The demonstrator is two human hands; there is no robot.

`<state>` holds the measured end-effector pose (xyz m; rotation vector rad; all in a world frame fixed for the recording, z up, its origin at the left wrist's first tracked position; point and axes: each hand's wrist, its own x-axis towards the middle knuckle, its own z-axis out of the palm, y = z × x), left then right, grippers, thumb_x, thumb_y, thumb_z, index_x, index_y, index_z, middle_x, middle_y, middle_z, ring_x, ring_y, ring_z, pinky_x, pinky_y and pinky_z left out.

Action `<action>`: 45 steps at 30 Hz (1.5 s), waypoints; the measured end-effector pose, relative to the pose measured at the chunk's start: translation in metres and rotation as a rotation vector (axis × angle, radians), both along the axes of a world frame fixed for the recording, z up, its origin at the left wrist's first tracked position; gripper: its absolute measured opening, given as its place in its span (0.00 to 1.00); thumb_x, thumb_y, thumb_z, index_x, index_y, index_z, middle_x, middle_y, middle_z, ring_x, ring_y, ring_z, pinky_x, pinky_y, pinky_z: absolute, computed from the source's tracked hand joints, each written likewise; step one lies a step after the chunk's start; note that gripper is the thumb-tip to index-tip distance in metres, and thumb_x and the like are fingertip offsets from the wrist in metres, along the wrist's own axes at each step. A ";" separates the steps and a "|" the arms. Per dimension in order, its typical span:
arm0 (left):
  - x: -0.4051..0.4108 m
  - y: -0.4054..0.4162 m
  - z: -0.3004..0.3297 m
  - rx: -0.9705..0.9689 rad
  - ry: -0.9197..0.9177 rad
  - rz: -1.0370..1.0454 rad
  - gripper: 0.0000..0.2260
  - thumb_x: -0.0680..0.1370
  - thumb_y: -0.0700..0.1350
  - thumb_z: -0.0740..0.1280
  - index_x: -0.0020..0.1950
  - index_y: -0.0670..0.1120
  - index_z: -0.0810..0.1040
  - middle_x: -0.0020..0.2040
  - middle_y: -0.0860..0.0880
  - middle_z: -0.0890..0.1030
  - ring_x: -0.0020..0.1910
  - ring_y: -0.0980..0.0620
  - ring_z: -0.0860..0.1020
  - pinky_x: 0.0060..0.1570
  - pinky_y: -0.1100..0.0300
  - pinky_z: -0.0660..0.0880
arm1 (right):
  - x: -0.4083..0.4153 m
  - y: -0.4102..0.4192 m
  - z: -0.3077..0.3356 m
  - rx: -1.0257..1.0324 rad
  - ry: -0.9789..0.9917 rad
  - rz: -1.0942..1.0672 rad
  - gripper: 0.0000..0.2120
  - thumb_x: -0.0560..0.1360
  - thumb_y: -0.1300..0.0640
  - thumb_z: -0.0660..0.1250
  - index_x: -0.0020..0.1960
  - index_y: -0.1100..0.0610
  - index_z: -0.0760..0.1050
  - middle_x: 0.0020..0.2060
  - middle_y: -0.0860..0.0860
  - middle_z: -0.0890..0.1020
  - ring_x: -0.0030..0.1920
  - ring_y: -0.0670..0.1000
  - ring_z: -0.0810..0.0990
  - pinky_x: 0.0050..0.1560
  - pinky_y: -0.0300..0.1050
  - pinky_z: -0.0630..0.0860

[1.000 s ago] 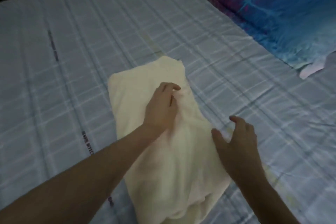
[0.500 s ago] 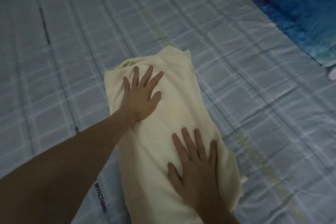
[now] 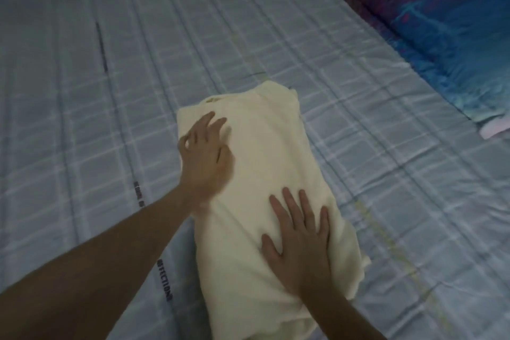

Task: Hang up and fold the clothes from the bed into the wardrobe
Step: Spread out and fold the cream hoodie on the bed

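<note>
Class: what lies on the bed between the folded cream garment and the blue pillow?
Nothing but bare checked sheet lies between the cream garment and the pillow, as the head view shows.

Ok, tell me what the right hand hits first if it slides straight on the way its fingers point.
The right hand lies flat on the cream garment, fingers pointing up the bed. Straight on, it meets only more garment, then the far folded edge and the bedsheet. The pillow seems well off that line.
</note>
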<state>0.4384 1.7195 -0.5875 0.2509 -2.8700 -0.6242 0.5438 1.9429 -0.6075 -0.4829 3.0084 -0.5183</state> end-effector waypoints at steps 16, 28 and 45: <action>0.074 -0.015 0.011 1.307 -0.521 0.528 0.35 0.66 0.58 0.78 0.67 0.41 0.75 0.59 0.44 0.82 0.54 0.44 0.81 0.55 0.49 0.78 | 0.101 -0.131 0.036 0.005 -0.273 -0.262 0.58 0.51 0.28 0.67 0.71 0.63 0.68 0.66 0.62 0.74 0.65 0.64 0.73 0.64 0.69 0.64; 0.213 -0.004 0.023 1.264 -0.011 0.841 0.28 0.70 0.55 0.76 0.67 0.48 0.75 0.60 0.51 0.81 0.56 0.49 0.80 0.63 0.48 0.75 | 0.129 -0.029 0.033 -0.010 0.177 0.181 0.29 0.64 0.59 0.54 0.63 0.55 0.76 0.55 0.52 0.82 0.50 0.55 0.83 0.41 0.45 0.80; 0.246 -0.083 0.020 1.817 -0.236 0.855 0.14 0.74 0.42 0.71 0.59 0.44 0.80 0.50 0.44 0.86 0.47 0.46 0.85 0.43 0.48 0.82 | 0.096 -0.116 0.039 -0.099 0.007 -0.230 0.32 0.76 0.40 0.52 0.77 0.50 0.58 0.78 0.55 0.57 0.76 0.57 0.56 0.73 0.66 0.49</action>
